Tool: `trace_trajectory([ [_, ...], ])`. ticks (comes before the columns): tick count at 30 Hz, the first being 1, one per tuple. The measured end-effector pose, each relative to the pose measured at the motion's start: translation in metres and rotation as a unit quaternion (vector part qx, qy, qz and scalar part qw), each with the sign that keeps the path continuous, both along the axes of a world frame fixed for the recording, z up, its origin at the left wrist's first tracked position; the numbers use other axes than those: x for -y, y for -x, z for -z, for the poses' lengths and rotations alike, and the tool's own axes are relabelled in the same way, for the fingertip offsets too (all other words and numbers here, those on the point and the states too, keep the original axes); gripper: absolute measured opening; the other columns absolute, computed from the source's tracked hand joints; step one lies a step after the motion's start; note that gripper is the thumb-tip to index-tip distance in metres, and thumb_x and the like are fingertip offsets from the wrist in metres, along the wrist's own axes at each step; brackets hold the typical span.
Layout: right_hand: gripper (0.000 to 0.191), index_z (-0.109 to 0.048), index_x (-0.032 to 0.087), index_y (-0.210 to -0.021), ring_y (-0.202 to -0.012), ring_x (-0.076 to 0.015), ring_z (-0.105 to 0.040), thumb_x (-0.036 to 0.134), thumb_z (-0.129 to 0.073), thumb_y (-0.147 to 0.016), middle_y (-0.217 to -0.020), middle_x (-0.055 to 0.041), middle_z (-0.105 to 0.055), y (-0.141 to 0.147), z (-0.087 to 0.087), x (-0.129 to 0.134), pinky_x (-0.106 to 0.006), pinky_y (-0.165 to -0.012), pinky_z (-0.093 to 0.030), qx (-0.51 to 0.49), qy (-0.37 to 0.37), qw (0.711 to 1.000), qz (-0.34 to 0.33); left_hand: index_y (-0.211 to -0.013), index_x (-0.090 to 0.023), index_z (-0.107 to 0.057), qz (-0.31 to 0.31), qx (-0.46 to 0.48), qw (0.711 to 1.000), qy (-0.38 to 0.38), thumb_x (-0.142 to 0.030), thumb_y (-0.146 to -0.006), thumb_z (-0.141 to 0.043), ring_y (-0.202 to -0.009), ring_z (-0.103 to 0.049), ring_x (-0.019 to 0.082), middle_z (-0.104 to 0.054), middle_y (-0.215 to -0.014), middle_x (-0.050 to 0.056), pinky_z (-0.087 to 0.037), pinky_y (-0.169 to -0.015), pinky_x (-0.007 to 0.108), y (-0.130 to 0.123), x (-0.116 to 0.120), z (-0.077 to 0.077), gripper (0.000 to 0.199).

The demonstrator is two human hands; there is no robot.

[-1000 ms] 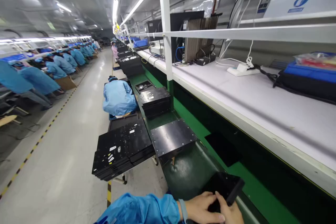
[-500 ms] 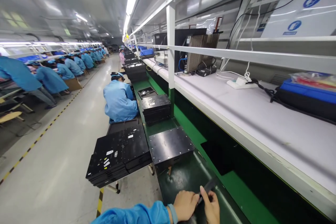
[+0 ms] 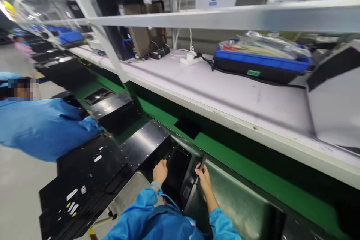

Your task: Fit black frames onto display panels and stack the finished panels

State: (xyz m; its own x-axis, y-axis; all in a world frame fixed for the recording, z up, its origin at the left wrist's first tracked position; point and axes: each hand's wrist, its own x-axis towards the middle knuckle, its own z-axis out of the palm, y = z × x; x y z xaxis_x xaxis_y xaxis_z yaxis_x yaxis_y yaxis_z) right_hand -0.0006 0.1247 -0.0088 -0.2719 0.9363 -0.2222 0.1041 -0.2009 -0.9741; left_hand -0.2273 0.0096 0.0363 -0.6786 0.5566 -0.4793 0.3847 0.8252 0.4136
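A black flat housing (image 3: 177, 163) with a dark recessed panel lies in front of me on the green bench. My left hand (image 3: 160, 172) is closed at the left side of this housing; what its fingers hold, if anything, is too dark to make out. Over the right edge of the housing, my right hand (image 3: 203, 175) grips a narrow dark strip (image 3: 203, 162) between thumb and fingers. The strip points up and away from me. Blur hides the finer details of the housing.
A metal-topped flat case (image 3: 144, 142) lies beyond the housing. Stacked black cases (image 3: 84, 180) stand at left, near a co-worker in blue (image 3: 42, 123). Behind the bench runs a white shelf (image 3: 197, 86) carrying a blue-black bin (image 3: 258, 65) of bagged items. A dark object (image 3: 274, 221) sits at lower right.
My view has swung right and down. My hands, close together around a dark strip before, are now apart: the left beside the black housing, the right with the strip.
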Motion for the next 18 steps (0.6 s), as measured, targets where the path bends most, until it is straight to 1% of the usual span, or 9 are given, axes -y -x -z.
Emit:
trace_trajectory([
  [2,0.049,-0.075,0.022,-0.100,-0.107,-0.0312,-0.068,0.058,-0.067,-0.068,-0.103,-0.0083,-0.077,-0.042,0.008,-0.007,-0.039,-0.097,-0.051,0.059,0.011,0.998,0.025,-0.115,-0.016,-0.068,0.004,0.015,1.000,-0.004,-0.036,-0.111,-0.028,-0.118,-0.071,0.033,-0.076,-0.119,0.021,-0.049,-0.094,0.038,0.004,0.003,0.017,0.045],
  [4,0.055,-0.076,0.020,-0.105,-0.112,-0.0320,-0.069,0.060,-0.055,-0.073,-0.112,-0.0107,-0.078,-0.082,0.018,-0.014,-0.039,-0.098,-0.051,0.167,0.031,0.984,0.043,-0.113,-0.016,-0.070,0.003,0.036,0.999,-0.007,-0.034,-0.110,-0.036,-0.120,-0.070,0.032,-0.076,-0.120,0.019,-0.049,-0.094,0.035,0.008,0.007,0.032,0.038],
  [7,0.050,-0.077,0.021,-0.101,-0.105,-0.0331,-0.073,0.052,-0.050,-0.074,-0.107,-0.0121,-0.080,-0.131,0.028,-0.024,-0.040,-0.088,-0.054,0.334,0.054,0.940,0.043,-0.110,-0.017,-0.072,-0.011,0.067,0.998,-0.012,-0.029,-0.105,-0.050,-0.119,-0.071,0.029,-0.077,-0.121,0.016,-0.050,-0.092,0.031,0.016,0.012,0.051,0.026],
  [10,0.041,-0.079,0.022,-0.101,-0.099,-0.0372,-0.073,0.045,-0.055,-0.077,-0.098,-0.0163,-0.079,-0.148,0.023,-0.037,-0.044,-0.082,-0.052,0.454,0.041,0.889,0.037,-0.115,-0.018,-0.073,-0.037,0.087,0.995,-0.020,-0.023,-0.101,-0.055,-0.117,-0.072,0.026,-0.077,-0.122,0.014,-0.051,-0.093,0.029,0.025,0.013,0.068,0.023],
  [12,0.040,-0.079,0.024,-0.108,-0.098,-0.0360,-0.073,0.044,-0.052,-0.087,-0.101,-0.0159,-0.079,-0.132,0.011,-0.059,-0.042,-0.080,-0.051,0.531,-0.008,0.847,0.017,-0.123,-0.017,-0.071,-0.053,0.096,0.994,-0.023,-0.023,-0.101,-0.055,-0.118,-0.071,0.026,-0.077,-0.124,0.014,-0.051,-0.097,0.031,0.029,0.011,0.078,0.028],
  [13,0.040,-0.078,0.026,-0.112,-0.099,-0.0342,-0.074,0.044,-0.049,-0.091,-0.104,-0.0141,-0.079,-0.115,0.005,-0.075,-0.040,-0.079,-0.050,0.555,-0.039,0.831,-0.005,-0.128,-0.016,-0.070,-0.059,0.099,0.993,-0.024,-0.023,-0.101,-0.055,-0.120,-0.070,0.027,-0.076,-0.126,0.015,-0.051,-0.100,0.032,0.030,0.010,0.082,0.032],
  [14,0.039,-0.077,0.027,-0.114,-0.101,-0.0323,-0.073,0.044,-0.049,-0.094,-0.107,-0.0118,-0.079,-0.092,-0.002,-0.094,-0.038,-0.080,-0.051,0.560,-0.067,0.825,-0.035,-0.132,-0.015,-0.068,-0.065,0.102,0.992,-0.025,-0.023,-0.100,-0.054,-0.124,-0.069,0.028,-0.074,-0.130,0.016,-0.051,-0.103,0.034,0.030,0.009,0.086,0.035],
  [16,0.036,-0.076,0.025,-0.117,-0.106,-0.0297,-0.072,0.044,-0.054,-0.095,-0.115,-0.0101,-0.077,-0.032,-0.011,-0.140,-0.037,-0.087,-0.052,0.538,-0.117,0.826,-0.118,-0.141,-0.012,-0.063,-0.073,0.105,0.991,-0.031,-0.022,-0.099,-0.054,-0.133,-0.063,0.029,-0.069,-0.140,0.018,-0.047,-0.112,0.037,0.026,0.009,0.093,0.044],
  [18,0.047,-0.069,0.021,-0.131,-0.119,-0.0290,-0.067,0.046,-0.065,-0.092,-0.133,-0.0125,-0.070,0.037,-0.012,-0.188,-0.036,-0.100,-0.050,0.519,-0.170,0.821,-0.166,-0.145,-0.011,-0.061,-0.069,0.087,0.992,-0.058,-0.021,-0.097,-0.053,-0.141,-0.057,0.029,-0.064,-0.147,0.018,-0.042,-0.119,0.038,0.020,0.014,0.097,0.049],
])
